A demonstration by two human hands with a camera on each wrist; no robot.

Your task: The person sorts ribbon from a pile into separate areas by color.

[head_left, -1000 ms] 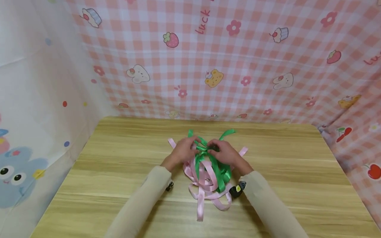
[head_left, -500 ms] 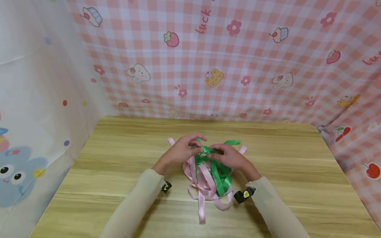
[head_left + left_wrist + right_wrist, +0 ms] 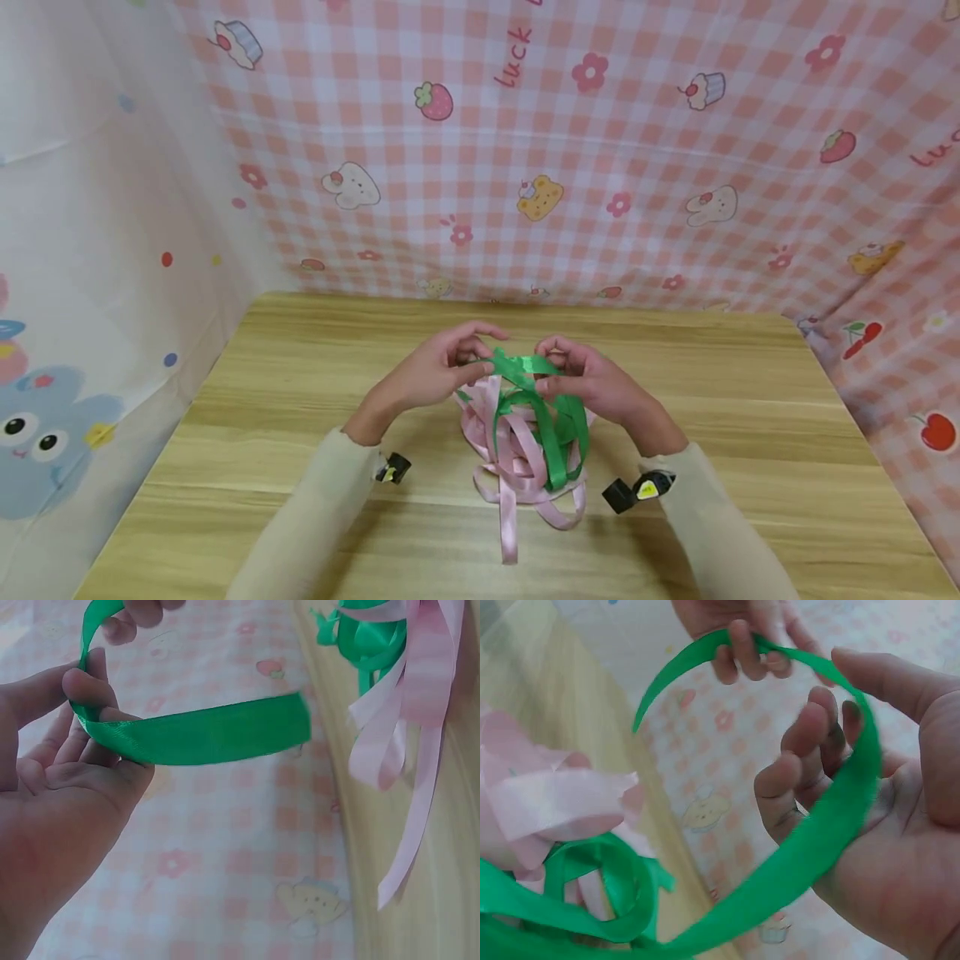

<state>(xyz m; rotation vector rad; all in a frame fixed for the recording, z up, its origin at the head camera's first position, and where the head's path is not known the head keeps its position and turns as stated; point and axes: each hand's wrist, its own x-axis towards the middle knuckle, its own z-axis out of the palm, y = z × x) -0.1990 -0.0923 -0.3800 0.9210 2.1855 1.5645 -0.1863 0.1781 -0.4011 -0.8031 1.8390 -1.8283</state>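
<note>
Centre of frame, above the wooden table (image 3: 300, 400): left hand (image 3: 427, 379) and right hand (image 3: 592, 385) each pinch the green ribbon (image 3: 525, 364) between thumb and fingertips, a short span arched between them; its remainder hangs into the pink ribbon (image 3: 517, 454) tangle below. Risk: slick satin slips from the pinch, or pulling snags pink loops. Against the earlier frame, hands sit higher and wider apart, green end freed

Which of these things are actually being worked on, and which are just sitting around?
In use:
- green ribbon, pinched between both hands
- left hand
- right hand

Just lying about:
- pink ribbon, a loose heap under the green loops
- wooden table
- pink checked backdrop cloth
</note>
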